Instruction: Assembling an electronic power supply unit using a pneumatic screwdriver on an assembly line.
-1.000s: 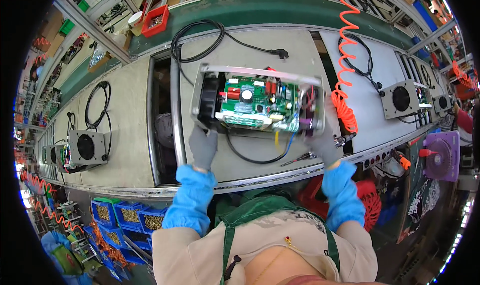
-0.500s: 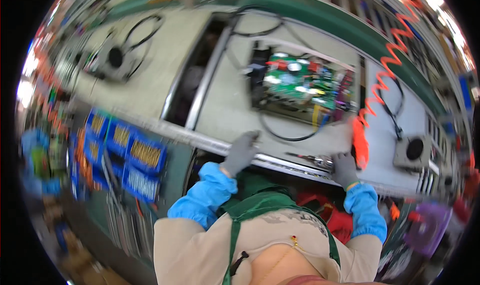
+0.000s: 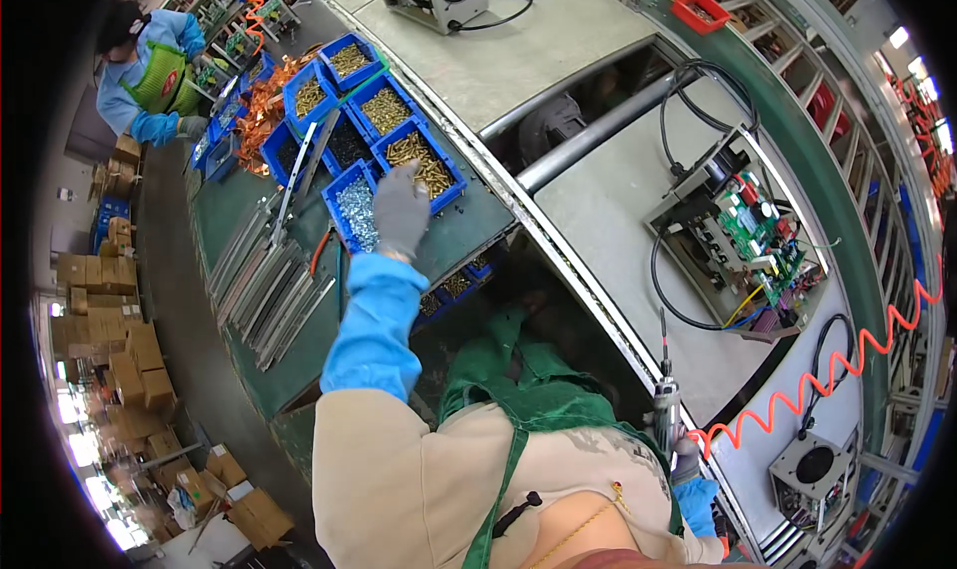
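My left hand [image 3: 402, 213], in a grey glove, is at the near edge of a blue bin of brass screws [image 3: 423, 162]. Its fingers are bent together over the screws, and whatever is between the tips is hidden. Right beside it is a blue bin of silvery small parts [image 3: 357, 210]. My right hand [image 3: 686, 455], also gloved, is closed around a power screwdriver [image 3: 666, 399] at the bench edge, bit pointing away from me. An orange coiled hose [image 3: 768, 421] runs off near that hand. An opened metal unit with a green circuit board [image 3: 753, 220] sits on the bench to the right.
More blue bins of screws [image 3: 385, 110] stand behind, with metal strips [image 3: 274, 280] beside them on the green table. A metal roller bar [image 3: 598, 130] borders a gap in the bench. Other fan units [image 3: 812, 464] lie around. A co-worker [image 3: 159, 75] stands far left.
My view has turned left. My left hand has gone from the bench edge to the screw bins. The screwdriver, lying on the bench beside my right hand before, is now in it.
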Motion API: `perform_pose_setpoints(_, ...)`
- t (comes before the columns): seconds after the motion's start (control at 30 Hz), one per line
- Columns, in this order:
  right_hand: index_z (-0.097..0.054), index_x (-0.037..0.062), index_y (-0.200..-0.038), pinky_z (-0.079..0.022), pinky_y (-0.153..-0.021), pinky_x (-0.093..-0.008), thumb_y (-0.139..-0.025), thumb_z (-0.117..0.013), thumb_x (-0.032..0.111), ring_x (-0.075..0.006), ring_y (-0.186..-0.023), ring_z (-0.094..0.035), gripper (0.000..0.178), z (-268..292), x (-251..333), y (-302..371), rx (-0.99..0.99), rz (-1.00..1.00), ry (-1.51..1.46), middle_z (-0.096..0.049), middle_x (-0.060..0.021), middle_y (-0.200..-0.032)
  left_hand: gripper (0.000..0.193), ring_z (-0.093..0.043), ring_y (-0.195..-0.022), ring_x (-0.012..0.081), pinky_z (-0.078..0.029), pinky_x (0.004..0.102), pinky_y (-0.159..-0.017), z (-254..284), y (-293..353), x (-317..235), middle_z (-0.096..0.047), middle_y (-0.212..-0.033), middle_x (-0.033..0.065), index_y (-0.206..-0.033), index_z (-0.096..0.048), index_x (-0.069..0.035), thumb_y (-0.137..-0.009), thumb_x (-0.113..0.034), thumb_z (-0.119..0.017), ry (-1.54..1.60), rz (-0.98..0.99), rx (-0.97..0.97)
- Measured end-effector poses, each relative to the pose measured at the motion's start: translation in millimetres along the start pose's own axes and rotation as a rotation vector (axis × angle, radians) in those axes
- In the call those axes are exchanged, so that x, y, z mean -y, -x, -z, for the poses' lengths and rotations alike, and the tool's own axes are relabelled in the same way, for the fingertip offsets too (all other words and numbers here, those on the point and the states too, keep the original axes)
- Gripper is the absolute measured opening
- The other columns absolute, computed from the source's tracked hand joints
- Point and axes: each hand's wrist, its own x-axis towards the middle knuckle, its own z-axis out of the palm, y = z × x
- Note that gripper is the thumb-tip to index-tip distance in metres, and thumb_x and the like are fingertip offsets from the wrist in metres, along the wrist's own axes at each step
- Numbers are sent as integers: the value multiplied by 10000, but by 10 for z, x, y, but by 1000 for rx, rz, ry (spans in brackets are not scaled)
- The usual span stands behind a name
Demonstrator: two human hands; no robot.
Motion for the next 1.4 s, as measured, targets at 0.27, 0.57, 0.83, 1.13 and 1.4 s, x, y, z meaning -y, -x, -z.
perform_pose_setpoints(0.27, -413, 49, -1260, -526, -547, -312, -657, -799, 417, -209, -627, -613, 805, -438, -38, -763, 3, -9, 62, -585, -133, -885, 333, -579, -996, 225, -423, 441, -807, -104, -651, -80, -620, -1064, 53, -1137, -619, -158, -873, -347, -544, -652, -65, 439)
perform_pose_setpoints(0.57, -421, 62, -1242, -512, -521, -346, -733, -740, 358, -237, -592, -598, 670, -725, -53, -997, 60, -71, -239, -590, -164, -856, 124, -620, -936, 226, -445, 409, -785, -138, -662, 50, -648, -942, 22, -923, -653, -167, -839, -216, -575, -609, -148, 407)
perform_pose_setpoints(0.83, -383, 76, -1309, -537, -503, -282, -710, -751, 367, -210, -613, -627, 761, -755, -130, -960, -20, -21, -30, -619, -154, -885, 98, -652, -850, 240, -497, 410, -709, -360, -606, 283, -652, -892, 43, -919, -607, -135, -863, -174, -536, -605, -62, 276)
perform_pose_setpoints(1.13, -310, 93, -1383, -515, -488, -258, -616, -795, 465, -166, -579, -611, 980, -1059, -62, -807, -150, -17, 190, -598, -120, -869, 229, -648, -777, 204, -511, 327, -689, -204, -461, -100, -661, -878, 95, -1048, -600, -35, -834, -116, -609, 865, 319, 92)
perform_pose_setpoints(1.4, -85, 134, -1512, -465, -590, -291, -649, -701, 152, -185, -628, -568, 1061, -1463, 133, -884, -110, -34, 561, -566, -124, -858, 204, -548, -732, 76, -451, 192, -615, -225, 324, -1448, -602, -917, 45, -1095, -583, 10, -960, -121, -502, 1639, 668, 830)
